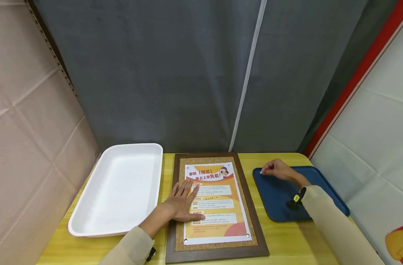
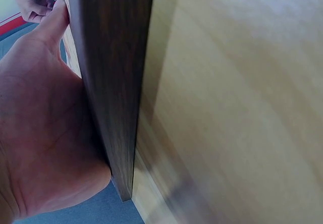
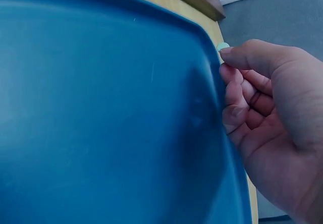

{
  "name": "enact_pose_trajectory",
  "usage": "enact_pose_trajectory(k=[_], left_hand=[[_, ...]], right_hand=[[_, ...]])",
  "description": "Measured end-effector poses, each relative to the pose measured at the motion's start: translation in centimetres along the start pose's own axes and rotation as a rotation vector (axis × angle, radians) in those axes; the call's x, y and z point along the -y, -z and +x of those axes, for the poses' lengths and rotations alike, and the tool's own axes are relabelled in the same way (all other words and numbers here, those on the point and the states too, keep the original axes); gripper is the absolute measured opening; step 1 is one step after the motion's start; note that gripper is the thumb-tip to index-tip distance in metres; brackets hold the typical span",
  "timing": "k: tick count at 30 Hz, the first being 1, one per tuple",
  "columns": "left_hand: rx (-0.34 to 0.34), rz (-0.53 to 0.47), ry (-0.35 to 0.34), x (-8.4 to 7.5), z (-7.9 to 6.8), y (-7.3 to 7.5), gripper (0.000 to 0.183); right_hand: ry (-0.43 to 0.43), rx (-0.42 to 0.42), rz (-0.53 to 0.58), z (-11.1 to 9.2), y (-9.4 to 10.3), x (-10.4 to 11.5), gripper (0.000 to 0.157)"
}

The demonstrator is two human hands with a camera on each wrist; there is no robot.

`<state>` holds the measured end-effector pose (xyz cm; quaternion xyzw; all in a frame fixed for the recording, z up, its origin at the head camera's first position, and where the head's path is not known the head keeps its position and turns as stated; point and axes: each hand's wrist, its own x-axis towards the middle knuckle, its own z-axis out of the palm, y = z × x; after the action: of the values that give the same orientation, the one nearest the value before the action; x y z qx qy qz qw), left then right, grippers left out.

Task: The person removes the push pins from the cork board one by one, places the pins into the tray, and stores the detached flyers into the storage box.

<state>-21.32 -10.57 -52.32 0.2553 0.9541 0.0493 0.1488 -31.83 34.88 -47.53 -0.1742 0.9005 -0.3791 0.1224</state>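
Note:
My left hand (image 1: 181, 204) lies flat with spread fingers on the left part of an orange and white poster (image 1: 226, 229). The poster lies on a cork board (image 1: 179, 237) with a dark brown wooden frame (image 1: 218, 253). Silver thumbtacks (image 1: 248, 235) sit at its two lower corners. My right hand (image 1: 279, 171) hovers over the far left corner of a blue tray (image 1: 277, 202). Its thumb and forefinger pinch a small thumbtack with a pale round head (image 3: 222, 46); its point is hidden. In the left wrist view, the palm (image 2: 50, 118) rests against the frame's edge.
A white rectangular tray (image 1: 118, 187) stands left of the board on the yellow wood-grain table (image 1: 287, 239). A grey curtain (image 1: 171, 73) hangs behind the table. Pale panels (image 1: 370, 147) close in both sides.

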Motion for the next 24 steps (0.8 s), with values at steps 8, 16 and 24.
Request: enact_pose_trajectory(k=[8,16,24], left_hand=[[-0.004,-0.023,0.002,-0.1,-0.2,0.0,0.123],[-0.02,-0.022,-0.017,-0.5,-0.8,0.7,0.121],[-0.015,-0.009,-0.01,-1.2,-1.5,1.7,0.117]], right_hand=[[-0.008,0.015,-0.011,-0.4,-0.1,-0.8,0.012],[-0.005,0.021,-0.002,-0.5,-0.3,-1.2,0.011],[-0.023,0.019,-0.025,-0.1,-0.5,-1.9,0.012]])
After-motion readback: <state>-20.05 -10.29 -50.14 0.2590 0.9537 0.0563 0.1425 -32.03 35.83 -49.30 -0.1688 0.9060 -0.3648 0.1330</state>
